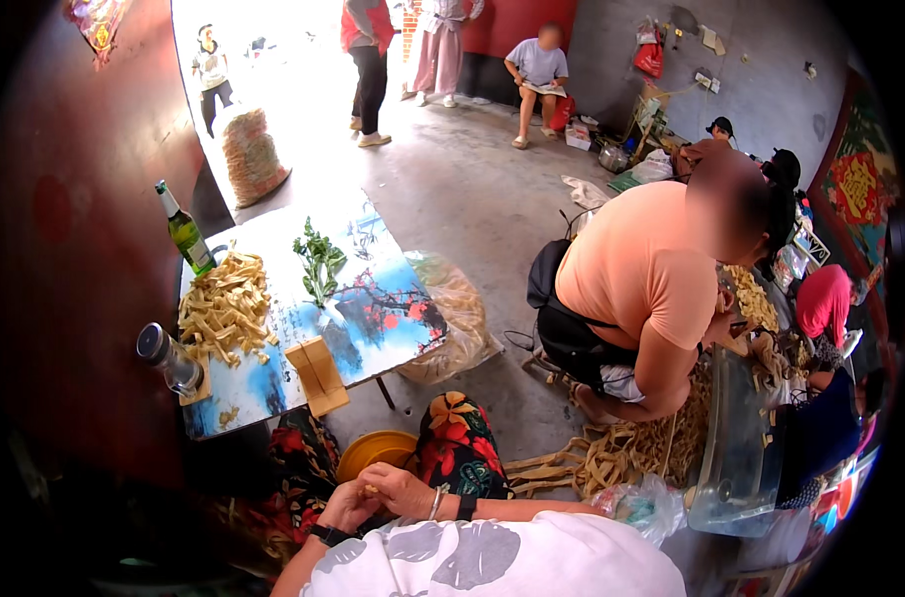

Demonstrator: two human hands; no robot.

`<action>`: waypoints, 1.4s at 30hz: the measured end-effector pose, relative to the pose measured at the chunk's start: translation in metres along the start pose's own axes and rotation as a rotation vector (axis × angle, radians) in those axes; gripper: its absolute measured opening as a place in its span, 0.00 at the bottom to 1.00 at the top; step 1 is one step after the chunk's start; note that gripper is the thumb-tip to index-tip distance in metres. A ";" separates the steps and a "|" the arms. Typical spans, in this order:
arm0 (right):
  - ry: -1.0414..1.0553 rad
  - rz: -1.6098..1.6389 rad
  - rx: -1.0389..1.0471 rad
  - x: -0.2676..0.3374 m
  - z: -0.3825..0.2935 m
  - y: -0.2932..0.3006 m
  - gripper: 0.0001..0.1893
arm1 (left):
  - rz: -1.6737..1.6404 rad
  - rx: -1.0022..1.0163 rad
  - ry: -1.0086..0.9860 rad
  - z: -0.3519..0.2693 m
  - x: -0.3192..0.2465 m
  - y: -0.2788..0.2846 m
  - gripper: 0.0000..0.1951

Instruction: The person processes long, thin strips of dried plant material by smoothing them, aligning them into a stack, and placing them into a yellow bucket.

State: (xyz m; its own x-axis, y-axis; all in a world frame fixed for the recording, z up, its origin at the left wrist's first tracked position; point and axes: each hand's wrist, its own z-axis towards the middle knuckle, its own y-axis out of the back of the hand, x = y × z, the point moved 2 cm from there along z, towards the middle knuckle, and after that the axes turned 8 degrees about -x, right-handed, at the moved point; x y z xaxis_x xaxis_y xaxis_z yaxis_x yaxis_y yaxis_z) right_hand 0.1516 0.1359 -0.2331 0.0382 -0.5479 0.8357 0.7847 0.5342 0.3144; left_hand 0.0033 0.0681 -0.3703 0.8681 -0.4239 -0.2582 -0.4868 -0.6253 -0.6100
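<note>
In front of my white shirt, my left hand [348,506] and my right hand [401,489] meet over my lap. Their fingers close around a small yellowish piece [370,490], mostly hidden by them. Just beyond, a yellow plastic tub [377,450] stands between my knees, partly covered by my floral trousers [458,448]. Ahead is a low table [288,373] with a painted top. On it lie a heap of tan strips [225,302], a leafy green sprig [319,261] and an L-shaped wooden piece [318,373] at the near edge.
A green glass bottle [187,231] and a lidded jar [170,360] stand at the table's left. A clear bag of strips [448,321] sits beside it. At right, a person in orange [624,261] crouches by long strips [631,455] and a clear plastic bin [736,448].
</note>
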 end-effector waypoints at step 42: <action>-0.879 0.671 0.227 -0.067 -0.009 -0.014 0.14 | 1.462 -0.287 -1.396 -0.087 -0.028 -0.089 0.06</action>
State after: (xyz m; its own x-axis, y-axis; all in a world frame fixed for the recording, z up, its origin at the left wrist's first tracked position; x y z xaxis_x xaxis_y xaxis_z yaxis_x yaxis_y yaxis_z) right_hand 0.1441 0.1592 -0.2971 -0.1096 0.4893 0.8652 0.6356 0.7037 -0.3175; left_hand 0.0138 0.0788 -0.2440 -0.7026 -0.0030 -0.7116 -0.6237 -0.4788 0.6179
